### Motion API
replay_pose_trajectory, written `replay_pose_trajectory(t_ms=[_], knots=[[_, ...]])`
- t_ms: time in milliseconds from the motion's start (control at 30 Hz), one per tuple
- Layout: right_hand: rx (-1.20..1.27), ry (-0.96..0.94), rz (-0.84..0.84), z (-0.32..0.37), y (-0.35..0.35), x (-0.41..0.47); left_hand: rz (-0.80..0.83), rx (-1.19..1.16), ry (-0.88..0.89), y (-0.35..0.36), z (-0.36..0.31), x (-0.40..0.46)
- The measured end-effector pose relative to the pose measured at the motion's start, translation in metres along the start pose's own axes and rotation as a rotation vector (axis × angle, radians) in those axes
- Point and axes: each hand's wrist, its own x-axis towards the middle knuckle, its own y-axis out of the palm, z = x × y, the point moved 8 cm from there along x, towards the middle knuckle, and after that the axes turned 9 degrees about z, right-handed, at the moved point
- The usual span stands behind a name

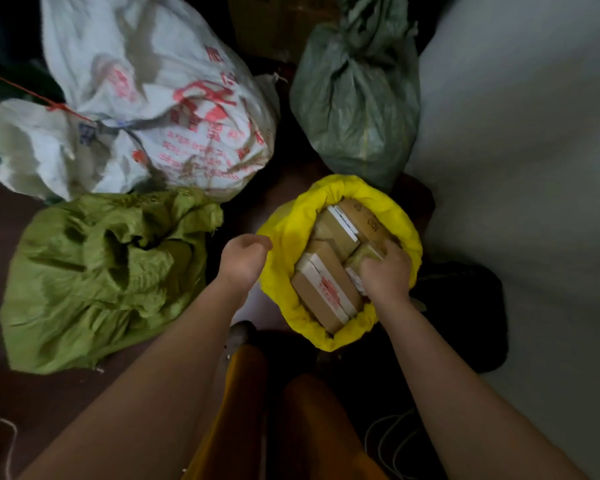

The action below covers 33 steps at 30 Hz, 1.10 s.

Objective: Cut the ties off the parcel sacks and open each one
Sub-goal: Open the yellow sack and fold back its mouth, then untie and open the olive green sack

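Observation:
A yellow sack (291, 244) stands open in front of me, its mouth rolled down around several brown cardboard parcels (323, 289). My left hand (241, 261) grips the sack's left rim with curled fingers. My right hand (385, 271) reaches inside the sack and grips a parcel near the right rim. A light green sack (94, 275) lies to the left with its mouth loose. A white sack with red print (160, 109) lies behind it, tied with a red string (58, 107). A dark green sack (357, 105) stands knotted at the back.
A pale wall or panel (534, 168) runs along the right side. My legs in orange trousers (291, 420) are below the yellow sack. White cord (392, 441) lies on the dark floor at lower right, and a thin string (7, 431) at lower left.

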Motion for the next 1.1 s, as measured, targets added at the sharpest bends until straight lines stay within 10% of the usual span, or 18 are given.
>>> replay_pose_trajectory(t_ms=[400, 733, 1100], knots=[[-0.001, -0.151, 0.21, 0.097, 0.143, -0.058, -0.366, 0.319, 0.24, -0.178, -0.007, -0.039], [0.233, 0.149, 0.662, 0.082, 0.346, -0.115, -0.091, 0.192, 0.233, -0.285, 0.051, -0.026], [0.417, -0.128, 0.731, 0.185, 0.329, -0.15, 0.188, 0.156, 0.437, -0.291, -0.005, -0.028]])
